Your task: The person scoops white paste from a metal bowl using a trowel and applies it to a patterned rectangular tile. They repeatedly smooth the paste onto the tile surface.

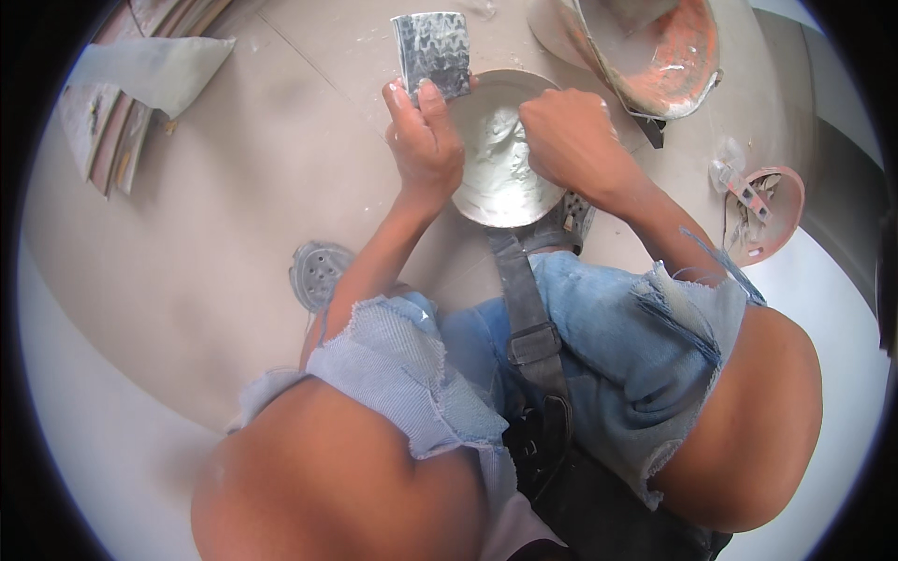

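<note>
Head view: left hand gripped a white-smeared dark slab near a round pan of pale paste; right hand curled over pan's right side; could not tell whether holding anything.

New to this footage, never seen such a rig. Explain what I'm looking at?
No machine here: just one person's bare hands. The single picture comes from the left of two fisheye cameras worn on the head, looking down, so edges bend near the rim. The left hand holds up a dark rectangular piece smeared with white. The right hand is over a round pan of white paste; whether it holds anything is hidden. Farther right on the floor are an orange-stained bucket and a pinkish container.
</note>
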Demonstrator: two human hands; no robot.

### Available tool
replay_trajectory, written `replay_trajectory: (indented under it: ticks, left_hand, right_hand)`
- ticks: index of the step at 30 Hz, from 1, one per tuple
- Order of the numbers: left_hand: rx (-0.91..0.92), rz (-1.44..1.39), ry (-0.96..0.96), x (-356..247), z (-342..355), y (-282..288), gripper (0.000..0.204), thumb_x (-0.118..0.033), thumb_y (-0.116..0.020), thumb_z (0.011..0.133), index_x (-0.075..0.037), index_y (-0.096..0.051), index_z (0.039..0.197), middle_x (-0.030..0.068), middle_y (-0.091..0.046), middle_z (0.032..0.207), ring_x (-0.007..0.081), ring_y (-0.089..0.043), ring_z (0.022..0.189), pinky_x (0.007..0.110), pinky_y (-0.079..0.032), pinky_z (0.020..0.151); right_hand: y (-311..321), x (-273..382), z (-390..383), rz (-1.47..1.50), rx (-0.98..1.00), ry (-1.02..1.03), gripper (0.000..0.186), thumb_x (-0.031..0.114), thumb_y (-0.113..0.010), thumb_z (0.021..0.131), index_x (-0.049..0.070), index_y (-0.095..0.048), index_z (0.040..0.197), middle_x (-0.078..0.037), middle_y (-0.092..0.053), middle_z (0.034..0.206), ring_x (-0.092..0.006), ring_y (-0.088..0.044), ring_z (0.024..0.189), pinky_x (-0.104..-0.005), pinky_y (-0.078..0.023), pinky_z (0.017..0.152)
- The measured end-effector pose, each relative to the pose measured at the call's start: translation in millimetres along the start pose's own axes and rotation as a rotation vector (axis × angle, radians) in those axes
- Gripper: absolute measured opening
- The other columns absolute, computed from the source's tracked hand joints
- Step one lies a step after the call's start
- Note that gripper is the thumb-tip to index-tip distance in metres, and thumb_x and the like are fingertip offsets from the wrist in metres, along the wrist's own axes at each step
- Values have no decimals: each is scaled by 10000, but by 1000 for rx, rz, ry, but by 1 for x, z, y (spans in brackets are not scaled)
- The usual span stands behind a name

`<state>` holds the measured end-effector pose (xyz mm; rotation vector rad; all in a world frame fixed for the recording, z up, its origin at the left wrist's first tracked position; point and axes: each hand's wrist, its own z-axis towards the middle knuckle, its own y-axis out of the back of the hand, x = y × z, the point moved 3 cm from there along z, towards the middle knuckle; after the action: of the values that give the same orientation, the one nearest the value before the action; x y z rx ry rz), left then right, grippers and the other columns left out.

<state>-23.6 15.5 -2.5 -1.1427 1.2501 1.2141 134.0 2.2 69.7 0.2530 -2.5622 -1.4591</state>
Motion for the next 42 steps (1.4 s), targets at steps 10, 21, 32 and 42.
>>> replay_trajectory:
  ticks: [10, 21, 32, 42]
  left_hand:
    - [-74, 106, -51, 8, -5, -4, 196, -163, -449, 1123, 29, -423, 1153, 216, -729, 871, 391, -694, 686, 457, -508, 610]
    - [-90, 134, 54, 8, -6, 0, 269, -206, -424, 1138, 52, -431, 1212, 205, -737, 922, 326, -723, 791, 412, -527, 698]
    - [42, -324, 213, 7, 2, 3, 301, -203, -357, 1161, 60, -428, 1289, 219, -730, 1160, 260, -757, 1018, 367, -588, 961]
    - [279, -171, 480, -56, -16, 73, 335, -235, -419, 1151, 50, -509, 1301, 188, -729, 1065, 224, -754, 859, 312, -629, 700]
  right_hand:
    - [-29, 8, 5, 182, 354, 64, 221, 107, -671, 685, -54, -765, 803, -293, -717, 787, -452, -740, 779, -518, -604, 729]
    - [-48, -4, 10, 683, 340, -176, 289, 154, -677, 749, -92, -736, 889, -321, -703, 819, -435, -732, 792, -502, -552, 759]
    - [-52, -37, -48, 1386, 24, -373, 375, 176, -692, 883, -36, -705, 1191, -85, -754, 1038, -156, -684, 907, -320, -546, 849]
    - [-80, -30, -87, 1718, -294, -357, 334, 50, -745, 970, -4, -598, 1265, -72, -735, 1087, -77, -677, 962, -260, -557, 851]
